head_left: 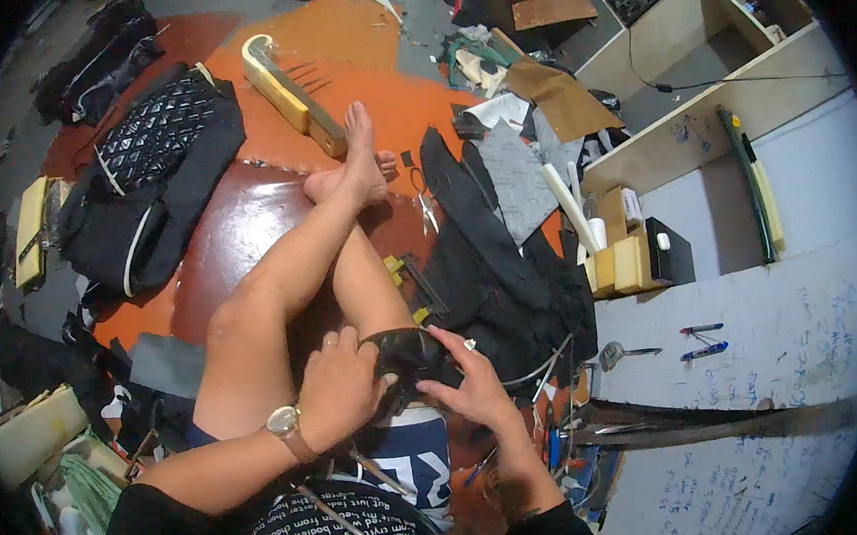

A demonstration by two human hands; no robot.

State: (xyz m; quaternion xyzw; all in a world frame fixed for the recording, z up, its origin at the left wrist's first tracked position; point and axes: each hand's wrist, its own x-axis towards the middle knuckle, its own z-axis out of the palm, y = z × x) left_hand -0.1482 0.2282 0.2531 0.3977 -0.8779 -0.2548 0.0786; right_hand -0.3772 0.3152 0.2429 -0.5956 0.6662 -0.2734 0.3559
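Both left hand (340,389) and right hand (475,387) grasp a black piece (405,353) from opposite sides, probably steadying it over the leg (370,289).

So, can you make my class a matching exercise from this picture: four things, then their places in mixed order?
Things
1. Black piece
2. Scissors
3. Quilted cover
4. Blue pen

Places
A. On the whitish surface at far right
B. On the reddish floor covering, just right of the feet
C. Between the left hand and right hand
D. Left of the feet

Pairs: 1-C, 2-B, 3-D, 4-A
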